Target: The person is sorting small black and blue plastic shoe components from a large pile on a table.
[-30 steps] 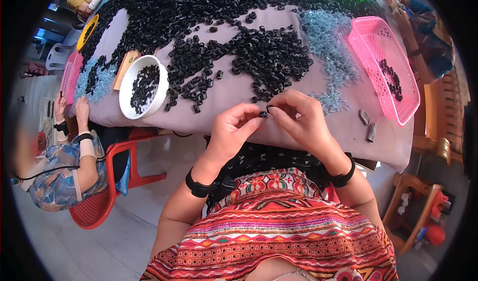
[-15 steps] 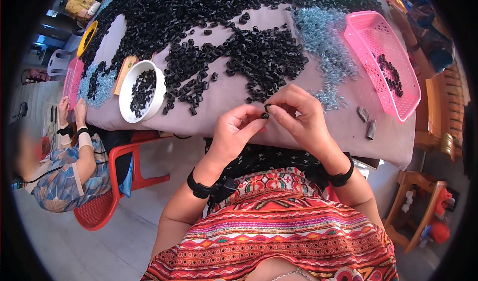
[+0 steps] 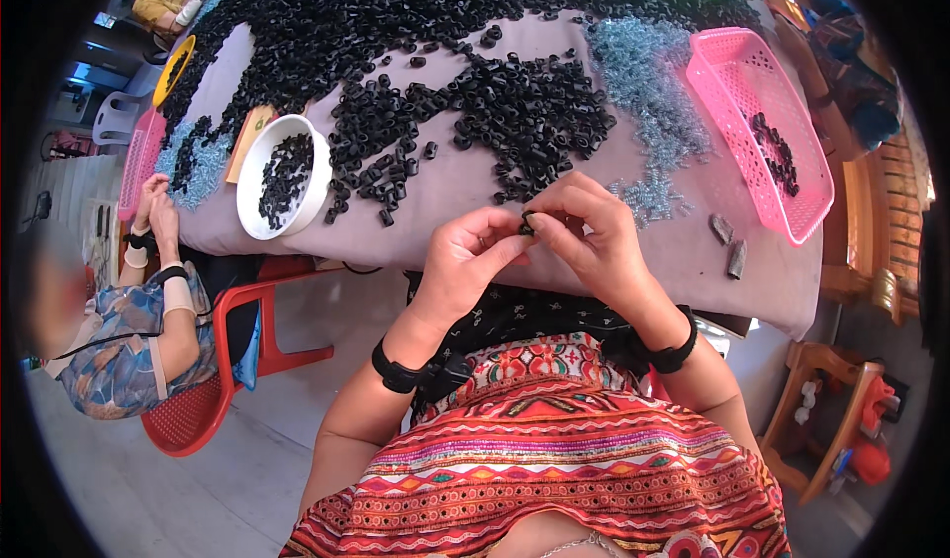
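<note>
Just off the table's front edge, my left hand (image 3: 469, 259) and my right hand (image 3: 589, 230) meet at their fingertips. Between them is a small black ring-like plastic part (image 3: 526, 224), pinched from both sides and partly covered by the fingers. Whether it is one piece or two pressed together I cannot tell. Right beyond my hands lies a loose heap of similar short black tube parts (image 3: 534, 113). Small clear bluish pieces (image 3: 648, 93) are spread to the right of that heap.
A white bowl (image 3: 322, 180) holding black parts stands left, a pink basket (image 3: 717, 58) with a few parts right. Two dark grey lumps (image 3: 735, 259) lie near the front edge. A co-worker (image 3: 139, 350) sits left on a red chair (image 3: 230, 330).
My right fingertips have closed in on my left ones, bringing the two dark pieces together. At the left, the co-worker's hands have come together.
</note>
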Demonstrator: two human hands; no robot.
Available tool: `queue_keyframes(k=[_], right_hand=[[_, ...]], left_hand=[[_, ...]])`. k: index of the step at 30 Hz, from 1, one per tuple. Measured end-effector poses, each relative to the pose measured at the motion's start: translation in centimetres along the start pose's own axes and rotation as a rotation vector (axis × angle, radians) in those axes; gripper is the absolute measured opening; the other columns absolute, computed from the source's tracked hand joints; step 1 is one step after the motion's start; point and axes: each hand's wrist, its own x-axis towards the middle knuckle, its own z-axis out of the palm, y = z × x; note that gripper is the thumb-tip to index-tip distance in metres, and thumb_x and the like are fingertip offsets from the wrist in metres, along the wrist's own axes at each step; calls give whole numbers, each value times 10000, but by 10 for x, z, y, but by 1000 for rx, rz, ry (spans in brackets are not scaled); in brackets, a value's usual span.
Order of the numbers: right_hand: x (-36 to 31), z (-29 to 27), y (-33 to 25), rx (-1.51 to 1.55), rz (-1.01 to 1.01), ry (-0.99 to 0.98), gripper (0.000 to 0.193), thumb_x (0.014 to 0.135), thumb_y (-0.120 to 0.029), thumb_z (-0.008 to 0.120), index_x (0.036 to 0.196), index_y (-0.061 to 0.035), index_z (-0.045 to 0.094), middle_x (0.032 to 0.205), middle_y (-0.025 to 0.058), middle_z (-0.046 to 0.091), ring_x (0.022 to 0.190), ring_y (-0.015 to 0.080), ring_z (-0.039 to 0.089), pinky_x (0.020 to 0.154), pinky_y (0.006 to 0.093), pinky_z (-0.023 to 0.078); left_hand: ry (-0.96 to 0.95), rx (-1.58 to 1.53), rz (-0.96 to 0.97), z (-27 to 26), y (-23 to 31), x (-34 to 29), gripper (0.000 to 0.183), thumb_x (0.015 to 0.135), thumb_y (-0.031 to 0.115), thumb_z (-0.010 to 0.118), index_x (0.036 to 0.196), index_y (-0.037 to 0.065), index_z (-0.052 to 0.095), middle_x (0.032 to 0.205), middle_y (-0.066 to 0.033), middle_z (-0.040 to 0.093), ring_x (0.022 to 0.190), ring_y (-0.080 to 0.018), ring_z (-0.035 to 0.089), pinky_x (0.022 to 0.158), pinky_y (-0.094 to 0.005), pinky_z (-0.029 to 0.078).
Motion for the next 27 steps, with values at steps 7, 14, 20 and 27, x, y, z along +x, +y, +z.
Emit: queue_keyframes(k=[7, 14, 20, 27], right_hand=[[0, 4, 5, 1, -18, 60, 90, 864, -51, 695, 941, -9, 717, 857, 71, 623, 698, 148, 590, 622, 278, 480], [-5, 2, 7, 35, 87, 13, 108, 900, -70, 685, 970, 11, 701, 939, 71, 634, 843, 131, 631, 733, 260, 523], [-7, 6, 12, 38, 67, 22, 103, 903, -66, 682, 969, 12, 701, 938, 66, 634, 834, 130, 633, 724, 261, 526], [-6, 6, 14, 14, 38, 34, 105, 905, -75, 681, 964, 9, 704, 924, 66, 634, 828, 131, 631, 715, 258, 521]], left_hand=[[-28, 44, -14, -2, -2, 0, 177, 945, 19, 646, 1117, -23, 649, 1012, -78, 704, 861, -121, 675, 780, -246, 562], [-28, 36, -32, -3, -4, 0, 180, 947, 33, 653, 1119, -20, 653, 1009, -73, 705, 847, -113, 669, 771, -240, 555], [-59, 119, -44, 1, -3, 0, 160, 951, 49, 657, 1102, -1, 669, 971, -40, 707, 812, -87, 649, 735, -221, 531], [-49, 65, -33, 0, -3, 1, 182, 949, 53, 662, 1121, -8, 664, 991, -50, 705, 821, -96, 654, 747, -226, 543]])
